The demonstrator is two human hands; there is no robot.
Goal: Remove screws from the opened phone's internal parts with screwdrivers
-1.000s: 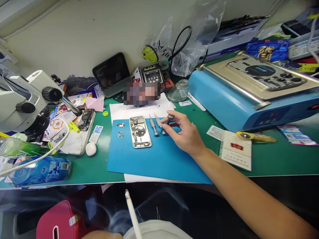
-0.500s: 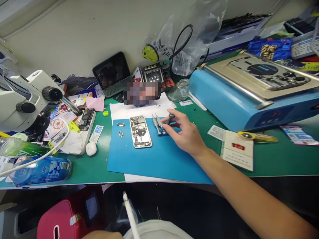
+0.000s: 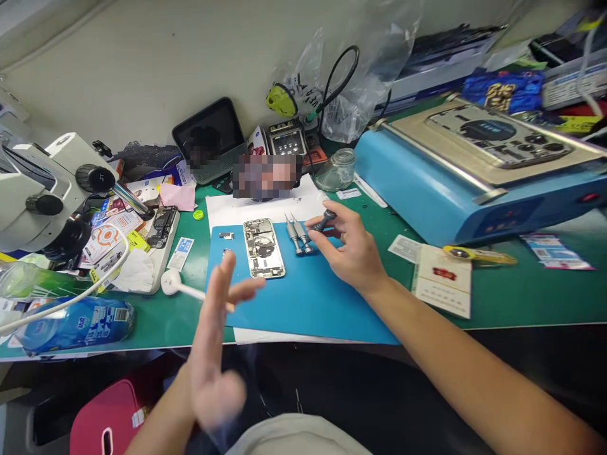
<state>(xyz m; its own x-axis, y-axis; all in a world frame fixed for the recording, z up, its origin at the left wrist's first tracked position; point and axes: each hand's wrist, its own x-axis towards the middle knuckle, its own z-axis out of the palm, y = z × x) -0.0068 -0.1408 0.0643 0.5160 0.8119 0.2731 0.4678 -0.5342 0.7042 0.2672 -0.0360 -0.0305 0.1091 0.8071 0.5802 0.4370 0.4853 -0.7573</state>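
My right hand [image 3: 353,253] reaches over the blue mat [image 3: 303,297] and pinches a dark screwdriver [image 3: 325,221] in its fingertips. Two silver screwdrivers [image 3: 298,235] lie just left of it on the mat. An opened phone [image 3: 263,248] with its insides showing lies further left, beside two small metal parts [image 3: 226,236]. My left hand [image 3: 213,354] is raised in front of the mat's near left corner, blurred. Its fingers are stretched out with a white cigarette [image 3: 199,292] held between them.
A microscope [image 3: 42,189] stands at the left above a cluttered tray. A blue machine [image 3: 474,177] fills the right side. A glass jar [image 3: 336,169] and a dark tablet [image 3: 208,139] stand at the back. A booklet [image 3: 443,281] lies right of the mat; a water bottle [image 3: 76,325] lies front left.
My left hand has come up from below into view, carrying the cigarette. My right hand has stayed put, still holding the dark screwdriver by the silver ones.
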